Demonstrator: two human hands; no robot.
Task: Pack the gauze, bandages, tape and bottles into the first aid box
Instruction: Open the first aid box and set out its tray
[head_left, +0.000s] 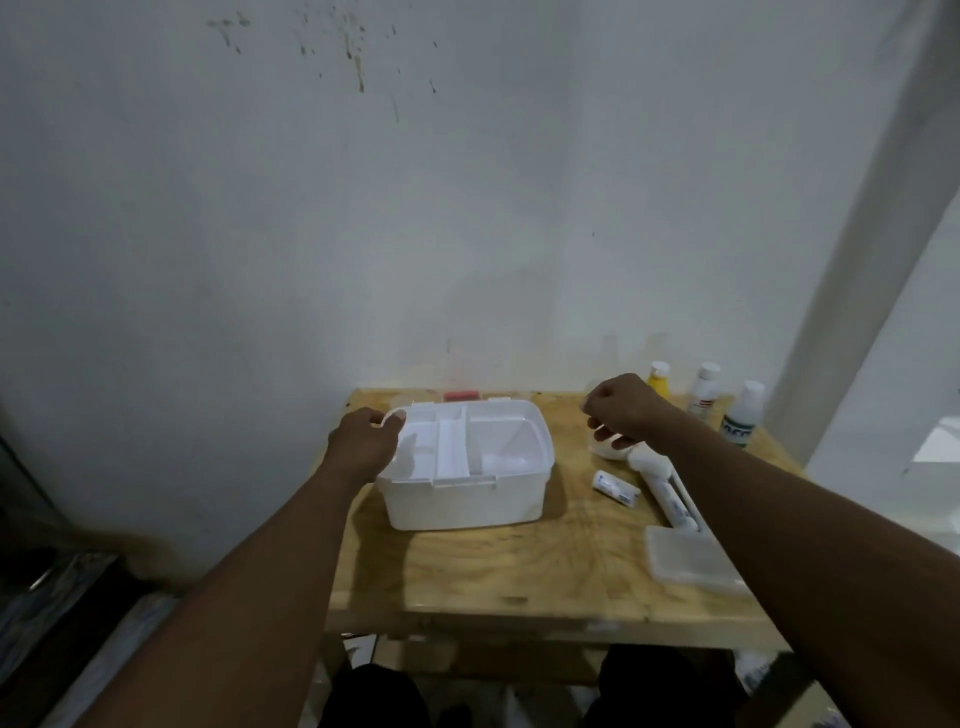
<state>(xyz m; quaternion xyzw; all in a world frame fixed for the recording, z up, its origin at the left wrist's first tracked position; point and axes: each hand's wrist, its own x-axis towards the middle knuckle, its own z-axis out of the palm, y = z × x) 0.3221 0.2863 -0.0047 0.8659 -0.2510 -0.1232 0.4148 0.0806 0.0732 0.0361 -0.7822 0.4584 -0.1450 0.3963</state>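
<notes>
Pale grey-white wall (467, 208) fills the view beyond both hands, plain, with a scatter of dark brownish specks and drips (358, 67) high above the left hand. Light wooden bench (493, 566) stands against that wall, grain visible, front edge worn. To the right of the right hand a pale upright post or door frame (862, 270) runs at a slant; lighting dim and even, darker floor clutter to the left, indistinct.

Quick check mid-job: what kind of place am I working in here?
Probably a spare room or home workshop corner, not a clinic: a rough plywood table pushed against a stained white wall, with the first aid box and bottles on it.
</notes>
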